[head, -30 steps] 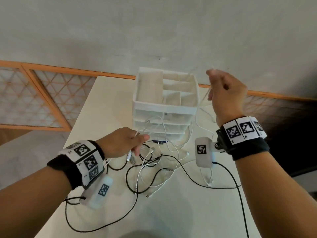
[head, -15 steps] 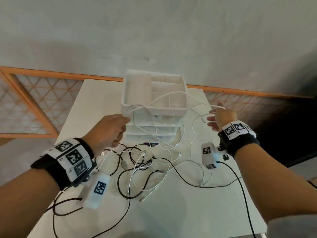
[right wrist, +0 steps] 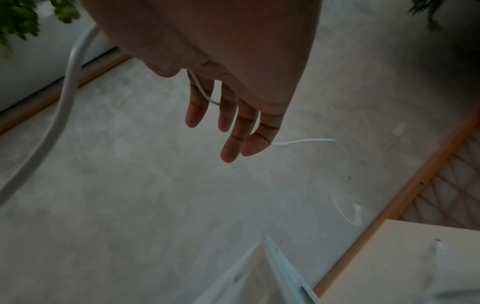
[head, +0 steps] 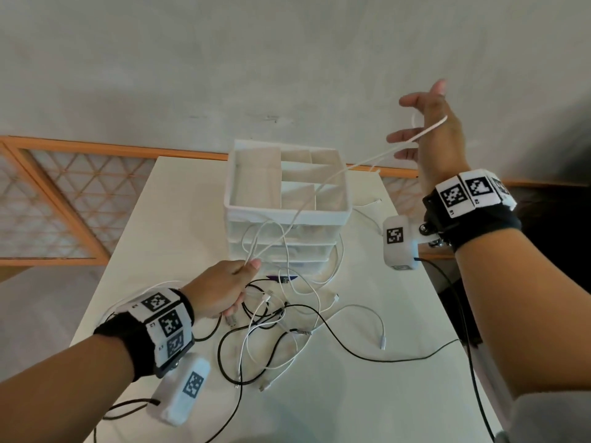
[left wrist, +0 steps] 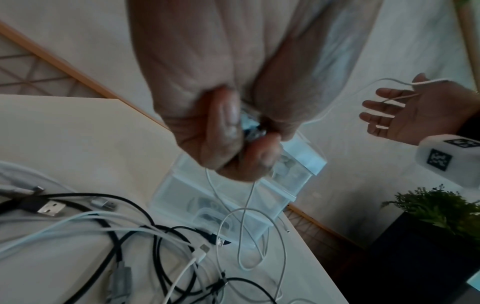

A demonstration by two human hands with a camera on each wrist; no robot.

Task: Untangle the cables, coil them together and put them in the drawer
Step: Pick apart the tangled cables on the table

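Note:
A white cable (head: pixel 323 187) runs taut from my left hand (head: pixel 243 272) over the white drawer unit (head: pixel 287 215) up to my right hand (head: pixel 415 131). The left hand grips its loops (left wrist: pixel 246 207) just in front of the drawers, thumb against curled fingers (left wrist: pixel 226 127). Raised high to the right, the right hand keeps its fingers (right wrist: pixel 233 127) straight and spread. The cable (right wrist: pixel 201 88) lies draped across its palm and over the hand. A tangle of black and white cables (head: pixel 271 324) lies on the table (head: pixel 179 219) below my left hand.
The unit's top tray (head: pixel 256 183) is open, with dividers. A black cable (head: pixel 377 358) trails right to the table's edge. A potted plant (left wrist: pixel 439 207) stands right of the table. A wall and an orange lattice panel (head: pixel 48 203) lie behind.
My right hand has risen from beside the drawer unit to high on the right, drawing the white cable taut. My left hand has come down toward the tangle, still gripping the cable.

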